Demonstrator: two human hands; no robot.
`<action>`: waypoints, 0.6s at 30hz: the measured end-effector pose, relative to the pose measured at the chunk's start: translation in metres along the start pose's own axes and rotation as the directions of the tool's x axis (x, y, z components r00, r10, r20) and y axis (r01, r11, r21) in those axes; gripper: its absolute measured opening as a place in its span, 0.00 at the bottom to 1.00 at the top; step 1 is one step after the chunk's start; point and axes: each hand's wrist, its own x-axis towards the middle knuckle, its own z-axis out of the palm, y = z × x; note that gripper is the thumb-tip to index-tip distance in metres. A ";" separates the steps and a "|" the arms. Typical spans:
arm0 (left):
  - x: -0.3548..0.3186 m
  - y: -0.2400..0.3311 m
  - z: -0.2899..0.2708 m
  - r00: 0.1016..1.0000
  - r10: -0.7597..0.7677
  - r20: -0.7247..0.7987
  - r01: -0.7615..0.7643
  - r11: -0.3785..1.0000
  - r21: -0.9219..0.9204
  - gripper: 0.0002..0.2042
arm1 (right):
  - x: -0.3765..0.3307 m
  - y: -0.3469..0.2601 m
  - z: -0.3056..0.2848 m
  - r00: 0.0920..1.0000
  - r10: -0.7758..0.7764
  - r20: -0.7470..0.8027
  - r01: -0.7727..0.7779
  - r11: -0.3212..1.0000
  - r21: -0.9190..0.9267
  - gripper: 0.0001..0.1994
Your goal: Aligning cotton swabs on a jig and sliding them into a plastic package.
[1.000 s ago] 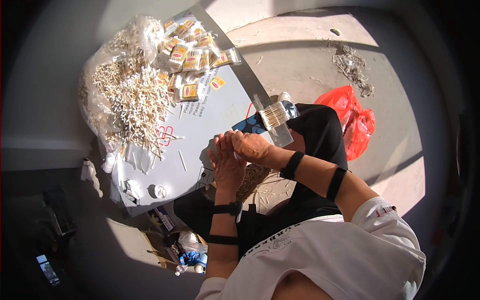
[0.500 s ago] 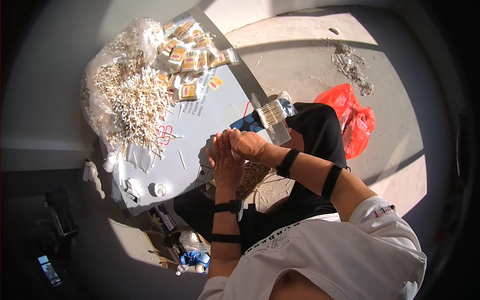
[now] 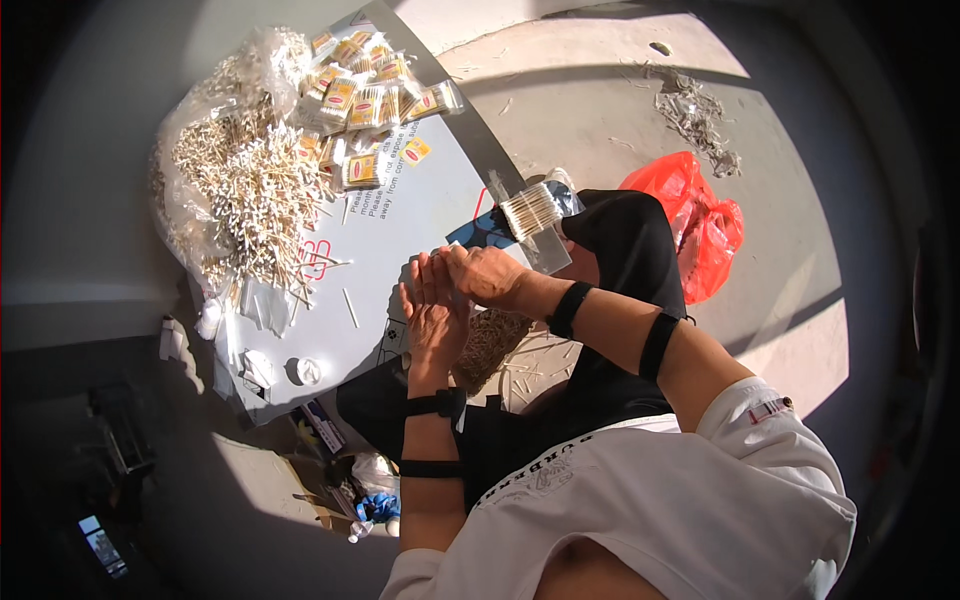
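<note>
swab heap (image 3: 255, 200) left, red bag (image 3: 700, 235) right of the hands (image 3: 487, 275)

Cotton swabs (image 3: 255, 195) left on board (image 3: 410, 200), packets (image 3: 363, 108) beside them, bag (image 3: 712, 240) right on floor (image 3: 560, 120)

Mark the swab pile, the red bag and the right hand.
Swab pile (image 3: 256, 192): head view, middle of the heap.
Red bag (image 3: 704, 228): head view, on its crumpled side.
Right hand (image 3: 487, 275): head view, back of the hand.
</note>
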 end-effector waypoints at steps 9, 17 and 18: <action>-0.002 -0.011 0.016 0.996 0.022 -0.083 -0.022 1.000 -0.007 0.38 | -0.024 0.017 -0.030 0.916 0.170 -0.363 -0.064 0.956 0.286 0.19; 0.003 0.006 0.007 0.998 -0.005 -0.065 0.008 0.999 0.040 0.38 | -0.065 0.119 -0.021 0.380 0.902 -0.204 -0.659 0.419 0.625 0.27; 0.003 0.006 0.008 0.997 -0.003 -0.074 0.005 0.999 0.034 0.38 | -0.066 0.120 -0.018 0.383 0.903 -0.196 -0.665 0.416 0.620 0.27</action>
